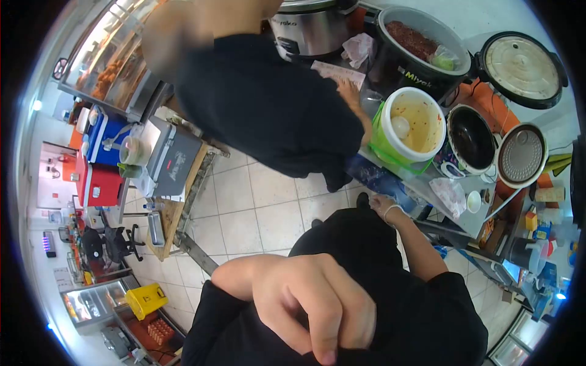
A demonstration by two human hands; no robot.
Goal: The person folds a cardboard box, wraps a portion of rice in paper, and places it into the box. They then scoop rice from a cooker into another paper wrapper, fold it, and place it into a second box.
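Close to the camera, my left hand is held against the front of my black shirt. Its fingers are curled together; what they grip, if anything, is hidden. My right hand, with a pale band at the wrist, hangs low beside the edge of the metal counter. Its fingers are too small and unclear to read. Above it on the counter are a white tub in a green holder, a dark-lined pot and a crumpled plastic bag.
A person in black stands directly ahead, one hand on the counter beside a printed sheet. A Miyako cooker holds dark food. Left are a grey cooler, a red cooler and a yellow bin.
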